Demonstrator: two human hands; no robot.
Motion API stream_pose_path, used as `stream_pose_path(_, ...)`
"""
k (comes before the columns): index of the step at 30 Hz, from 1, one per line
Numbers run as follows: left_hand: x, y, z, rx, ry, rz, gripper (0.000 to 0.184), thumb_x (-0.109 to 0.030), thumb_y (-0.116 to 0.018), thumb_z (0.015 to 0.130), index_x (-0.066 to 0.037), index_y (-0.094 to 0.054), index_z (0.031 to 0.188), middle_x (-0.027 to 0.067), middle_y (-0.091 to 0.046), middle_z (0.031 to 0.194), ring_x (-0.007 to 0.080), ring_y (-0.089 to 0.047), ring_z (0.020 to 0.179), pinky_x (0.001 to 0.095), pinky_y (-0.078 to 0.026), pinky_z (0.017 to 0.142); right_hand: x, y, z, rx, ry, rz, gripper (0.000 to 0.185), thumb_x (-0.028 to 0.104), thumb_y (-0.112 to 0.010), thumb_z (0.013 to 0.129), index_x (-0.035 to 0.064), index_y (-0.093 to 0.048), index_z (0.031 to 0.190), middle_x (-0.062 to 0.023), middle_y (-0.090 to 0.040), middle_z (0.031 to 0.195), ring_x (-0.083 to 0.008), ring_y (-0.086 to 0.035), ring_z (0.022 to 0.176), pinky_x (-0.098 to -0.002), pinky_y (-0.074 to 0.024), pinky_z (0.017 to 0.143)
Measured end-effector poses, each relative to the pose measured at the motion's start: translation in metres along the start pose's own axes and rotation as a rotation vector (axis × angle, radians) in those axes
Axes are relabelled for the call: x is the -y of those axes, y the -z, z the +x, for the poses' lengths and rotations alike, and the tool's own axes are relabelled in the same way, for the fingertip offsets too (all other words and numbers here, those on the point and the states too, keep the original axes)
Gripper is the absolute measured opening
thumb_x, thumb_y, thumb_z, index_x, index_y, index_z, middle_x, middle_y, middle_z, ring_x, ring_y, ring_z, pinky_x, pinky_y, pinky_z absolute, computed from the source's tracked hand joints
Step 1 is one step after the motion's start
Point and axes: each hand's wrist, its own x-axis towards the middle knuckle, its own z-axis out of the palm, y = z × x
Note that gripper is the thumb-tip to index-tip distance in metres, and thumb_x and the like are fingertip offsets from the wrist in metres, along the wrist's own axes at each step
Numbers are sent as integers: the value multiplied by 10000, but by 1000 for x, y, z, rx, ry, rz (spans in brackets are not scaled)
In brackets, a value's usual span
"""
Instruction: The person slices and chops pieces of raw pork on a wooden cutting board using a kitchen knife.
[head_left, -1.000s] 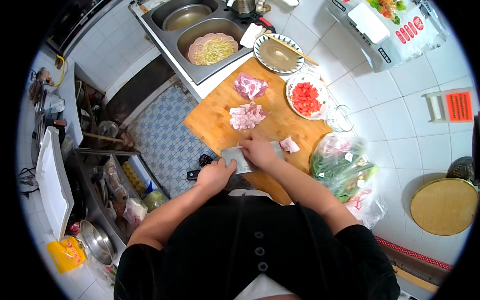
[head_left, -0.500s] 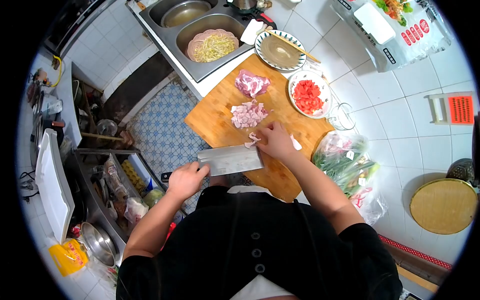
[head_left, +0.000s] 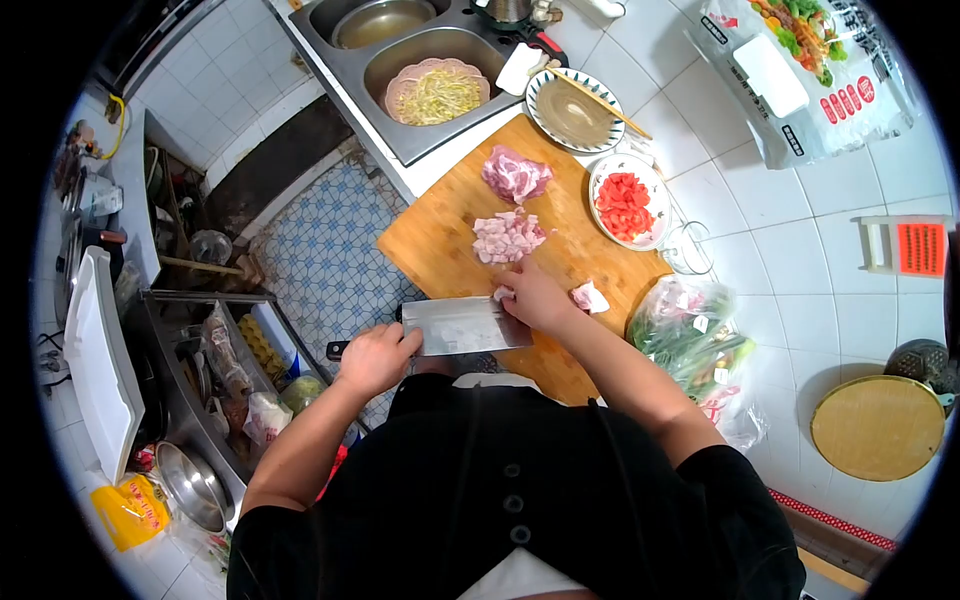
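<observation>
My left hand (head_left: 376,358) is closed on a cleaver (head_left: 462,326), whose broad blade lies flat over the near edge of the wooden cutting board (head_left: 425,235). My right hand (head_left: 538,298) rests on the board just beyond the blade. Its fingertips pinch a small piece of meat (head_left: 502,293), mostly covered by the fingers. Beyond the fingers is a pile of diced meat (head_left: 508,236), and farther off a larger chunk of meat (head_left: 516,174). To the right of my right wrist lies a pale, fatty scrap (head_left: 590,297).
A bowl of chopped red pieces (head_left: 625,207) stands on the board's right side. Behind it, chopsticks (head_left: 610,104) lie across a rimmed plate (head_left: 572,112). Bean sprouts (head_left: 440,96) fill a pink bowl in the sink (head_left: 400,140). Bagged greens (head_left: 690,340) sit at the right.
My right hand has closed over the small piece of meat, which showed more fully before. The fatty scrap beside the wrist is now more exposed. The whole view has shifted slightly.
</observation>
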Motion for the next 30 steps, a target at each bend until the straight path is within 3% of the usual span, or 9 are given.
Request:
stream_pose_path(6,3,6,-3,15,8,-52,250,-126,-636,722,-146,-562,961,65,-545,776,267,-618,723,398,-510,642,-11,2,22,68,23,-6,247,84,-642,776,106,-613,1019,-178,-514,1097,-381,-558,1002,-445,-480,868)
stream_pose_path(9,5,1,-5,31,43,-82,274,-131,-660,712,-143,-560,966,69,-558,799,273,-629,757,401,-515,660,-13,11,36,-318,115,141,374,63,-684,748,93,-617,1114,-183,-526,1166,-380,-568,1035,-424,-487,903)
stream_pose_path(12,1,0,-9,72,78,-120,261,-132,-675,720,-146,-569,958,79,-564,803,288,-633,766,408,-522,672,-22,21,43,-376,331,-138,457,47,-690,748,106,-602,1193,-186,-529,1243,-378,-562,1077,-404,-488,918)
stream_pose_path(15,-2,3,-7,73,104,-143,254,-131,-677,725,-147,-574,957,83,-567,802,296,-637,766,417,-527,672,-34,32,33,-338,402,-84,481,66,-699,772,101,-588,1239,-184,-518,1298,-353,-561,1107,-398,-496,916)
stream_pose_path(18,-4,8,-6,105,134,-152,280,-131,-667,727,-151,-567,987,75,-597,838,294,-651,784,418,-535,672,-36,49,-7,-428,171,41,428,90,-720,776,61,-600,1187,-188,-551,1233,-350,-572,1074,-402,-478,935)
stream_pose_path(21,-8,13,-1,117,182,-180,292,-125,-655,728,-156,-561,1002,80,-628,871,308,-656,788,432,-539,661,-66,42,-43,-371,-403,298,390,180,-747,779,25,-623,1115,-188,-597,1188,-341,-596,1046,-394,-487,896)
stream_pose_path(24,-11,19,7,142,207,-218,288,-114,-639,732,-161,-560,1005,96,-645,883,335,-653,773,449,-539,656,-84,32,-70,-310,-525,66,453,322,-785,746,20,-640,1050,-183,-649,1090,-345,-632,961,-404,-502,840)
stream_pose_path(27,-11,22,14,171,216,-234,281,-115,-638,741,-163,-570,1009,111,-663,896,361,-649,760,467,-531,669,-94,27,-73,-261,-518,100,545,421,-812,696,29,-640,1033,-194,-665,1017,-344,-635,947,-411,-502,839)
stream_pose_path(30,-14,26,20,224,255,-230,278,-127,-650,748,-160,-583,1016,126,-673,907,372,-650,785,474,-524,678,-88,30,-68,-212,-659,229,518,429,-788,732,35,-638,1033,-201,-674,941,-349,-629,953,-414,-497,845)
